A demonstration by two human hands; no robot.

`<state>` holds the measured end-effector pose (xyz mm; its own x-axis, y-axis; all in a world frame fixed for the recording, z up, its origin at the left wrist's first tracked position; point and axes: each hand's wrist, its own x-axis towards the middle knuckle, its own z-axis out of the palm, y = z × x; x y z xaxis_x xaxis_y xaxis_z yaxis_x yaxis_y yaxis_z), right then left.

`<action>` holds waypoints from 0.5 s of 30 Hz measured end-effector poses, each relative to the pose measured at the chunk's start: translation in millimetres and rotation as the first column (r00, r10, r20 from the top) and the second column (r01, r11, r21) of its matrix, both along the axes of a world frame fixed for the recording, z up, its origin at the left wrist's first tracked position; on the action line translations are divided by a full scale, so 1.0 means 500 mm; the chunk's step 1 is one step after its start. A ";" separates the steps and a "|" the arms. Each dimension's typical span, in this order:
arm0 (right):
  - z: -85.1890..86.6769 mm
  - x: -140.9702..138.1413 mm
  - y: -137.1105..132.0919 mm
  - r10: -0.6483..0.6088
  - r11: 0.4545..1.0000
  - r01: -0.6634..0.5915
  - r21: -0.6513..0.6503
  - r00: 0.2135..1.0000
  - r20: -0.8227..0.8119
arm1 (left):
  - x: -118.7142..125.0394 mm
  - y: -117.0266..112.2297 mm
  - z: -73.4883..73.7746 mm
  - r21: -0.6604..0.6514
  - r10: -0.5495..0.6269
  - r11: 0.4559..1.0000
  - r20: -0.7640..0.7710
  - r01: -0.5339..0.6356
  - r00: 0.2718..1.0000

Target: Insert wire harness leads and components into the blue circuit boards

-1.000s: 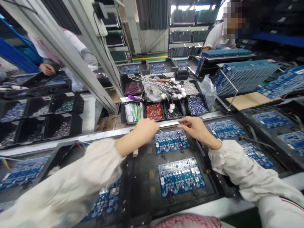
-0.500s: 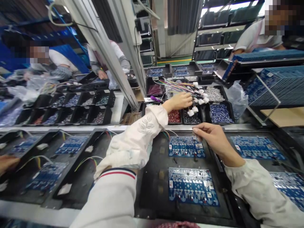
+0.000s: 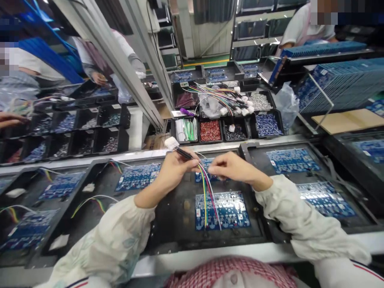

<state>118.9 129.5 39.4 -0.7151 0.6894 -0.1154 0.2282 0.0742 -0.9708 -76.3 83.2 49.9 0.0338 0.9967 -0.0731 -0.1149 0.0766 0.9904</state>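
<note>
My left hand (image 3: 173,170) is closed on a wire harness (image 3: 207,192). Its white connector (image 3: 171,143) sticks up past my fingers, and its coloured wires hang down over the near blue circuit board (image 3: 222,210). My right hand (image 3: 231,168) is pinched on the same wires just above the far blue circuit board (image 3: 207,168), which the hands mostly hide. Both boards lie in a black carrier tray (image 3: 180,218) in front of me.
Black bins hold parts behind the tray: red pieces (image 3: 210,130), blue pieces (image 3: 264,125), green-and-white pieces (image 3: 186,130) and a pile of harnesses (image 3: 223,100). More trays with boards sit left (image 3: 138,177) and right (image 3: 292,161). Stacked boards (image 3: 342,86) stand far right. Other people work beyond.
My left hand came back from the harness pile with one harness and now holds it over the boards. My right hand has taken hold of its wires.
</note>
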 end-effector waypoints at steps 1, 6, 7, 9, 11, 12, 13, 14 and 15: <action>0.000 -0.016 -0.008 0.054 0.998 -0.054 -0.022 0.998 0.025 | -0.006 -0.008 -0.011 -0.020 0.011 1.000 0.007 -0.011 1.000; -0.012 -0.067 -0.028 0.113 0.989 -0.112 -0.101 0.994 0.001 | -0.036 -0.028 -0.036 -0.076 0.049 0.996 0.033 -0.047 0.998; -0.017 -0.072 -0.028 0.114 0.986 -0.116 -0.118 0.993 -0.017 | -0.041 -0.032 -0.038 -0.084 0.051 0.995 0.038 -0.048 0.998; -0.029 -0.082 -0.025 0.113 0.980 -0.118 -0.161 0.993 -0.039 | -0.052 -0.042 -0.041 -0.111 0.040 0.993 0.043 -0.035 0.998; -0.039 -0.092 -0.021 0.134 0.968 -0.138 -0.209 0.990 -0.036 | -0.064 -0.053 -0.045 -0.138 0.012 0.990 0.051 -0.004 0.999; -0.042 -0.096 -0.021 0.156 0.960 -0.158 -0.230 0.987 -0.028 | -0.071 -0.059 -0.047 -0.153 -0.007 0.988 0.059 0.016 0.998; -0.043 -0.100 -0.023 0.179 0.953 -0.177 -0.247 0.984 -0.017 | -0.079 -0.065 -0.048 -0.172 -0.033 0.984 0.071 0.045 0.997; -0.042 -0.103 -0.028 0.203 0.947 -0.198 -0.255 0.979 -0.006 | -0.088 -0.071 -0.050 -0.195 -0.066 0.977 0.086 0.081 0.994; -0.039 -0.104 -0.036 0.230 0.943 -0.221 -0.251 0.973 0.007 | -0.099 -0.078 -0.050 -0.222 -0.101 0.967 0.102 0.122 0.990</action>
<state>66.7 111.4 19.7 -0.8408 0.4575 -0.2895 0.2680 -0.1130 -0.9568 -125.6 44.2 24.7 0.1604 0.9439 -0.2887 -0.1803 0.3156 0.9316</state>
